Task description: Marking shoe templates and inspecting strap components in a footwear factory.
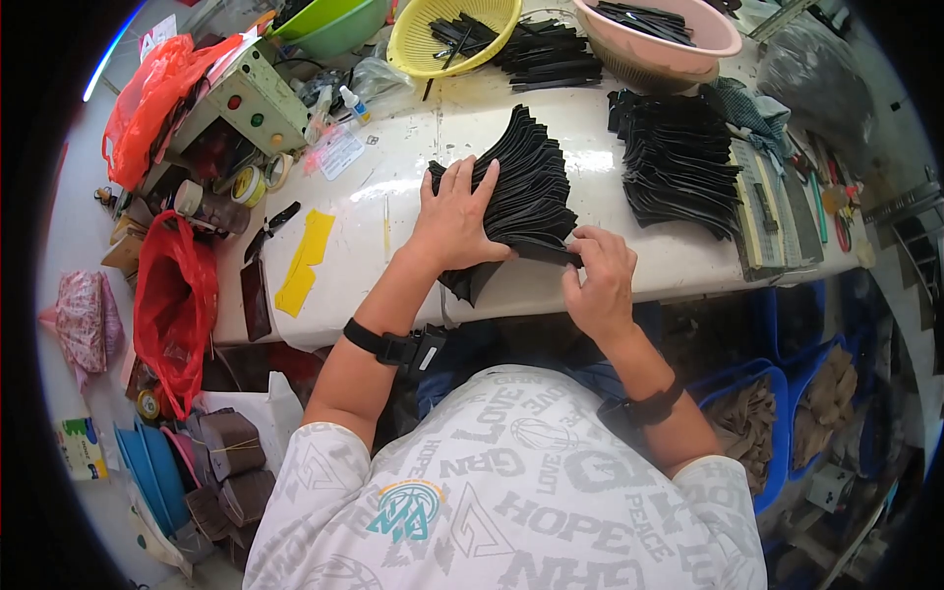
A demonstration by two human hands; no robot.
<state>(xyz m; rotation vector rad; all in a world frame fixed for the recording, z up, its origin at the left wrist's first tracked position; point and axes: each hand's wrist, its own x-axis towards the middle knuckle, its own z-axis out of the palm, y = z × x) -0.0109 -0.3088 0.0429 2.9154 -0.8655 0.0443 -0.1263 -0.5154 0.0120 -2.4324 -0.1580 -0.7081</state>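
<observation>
A fanned stack of thin black pieces (528,177), perhaps leather or fabric, lies on the white table (379,211) in front of me. My left hand (454,218) rests spread on its left side, thumb toward the near edge. At the stack's near right corner, my right hand (602,273) pinches the end of a black piece (536,254); the fingertips partly hide the grip. A second overlapping stack of black pieces (678,167) lies farther right, apart from both hands.
Behind the stacks are a yellow colander (401,44) and a pink basin (678,61), both holding black strips. A yellow cut piece (306,264), a dark knife-like tool (272,228) and a red bag (177,305) are at left. Blue baskets (779,433) stand below right.
</observation>
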